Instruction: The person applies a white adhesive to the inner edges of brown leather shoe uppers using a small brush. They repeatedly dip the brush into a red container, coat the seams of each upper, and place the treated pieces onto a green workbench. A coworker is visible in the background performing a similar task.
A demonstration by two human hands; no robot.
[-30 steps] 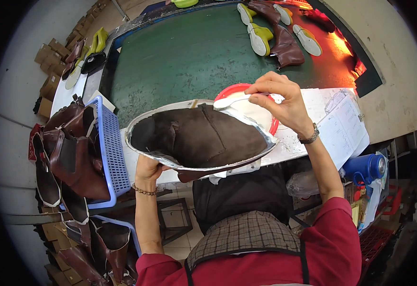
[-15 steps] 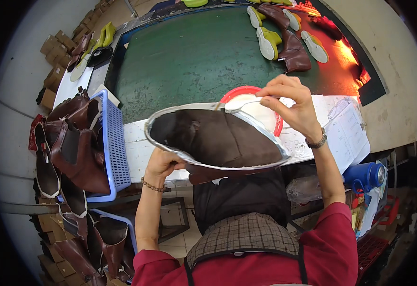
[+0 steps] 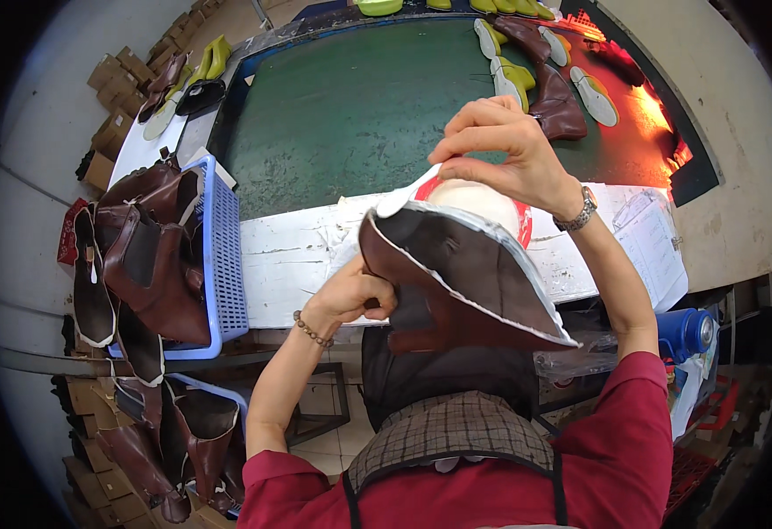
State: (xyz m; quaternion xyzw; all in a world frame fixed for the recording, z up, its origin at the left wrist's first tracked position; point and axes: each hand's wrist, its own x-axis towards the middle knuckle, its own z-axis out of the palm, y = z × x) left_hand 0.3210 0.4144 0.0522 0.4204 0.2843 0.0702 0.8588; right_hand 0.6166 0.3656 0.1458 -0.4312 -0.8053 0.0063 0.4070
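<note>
My left hand [image 3: 355, 295] is closed on a brown leather boot upper [image 3: 456, 313], tilted so that its dark lining faces up. White coating covers the upper's open rim. My right hand [image 3: 514, 154] pinches a slim white spoon-shaped tool [image 3: 406, 196], whose rounded end rests at the rim's far left corner; whether it is a brush I cannot tell. Just beyond the upper, partly hidden by it and by my right hand, a red-rimmed bowl [image 3: 525, 220] holds white paste [image 3: 478, 201].
A blue basket [image 3: 225, 264] heaped with brown uppers [image 3: 152, 273] stands at left, more uppers [image 3: 205, 432] below it. Beyond the white ledge [image 3: 280, 264] runs a green conveyor belt [image 3: 350, 115] carrying yellow-green shoe lasts [image 3: 514, 79]. At right are papers [image 3: 655, 256] and a blue flask [image 3: 686, 333].
The upper has turned in my left hand and its left end has swung inward. My right hand has moved left and up, bringing the white tool to the rim's left corner.
</note>
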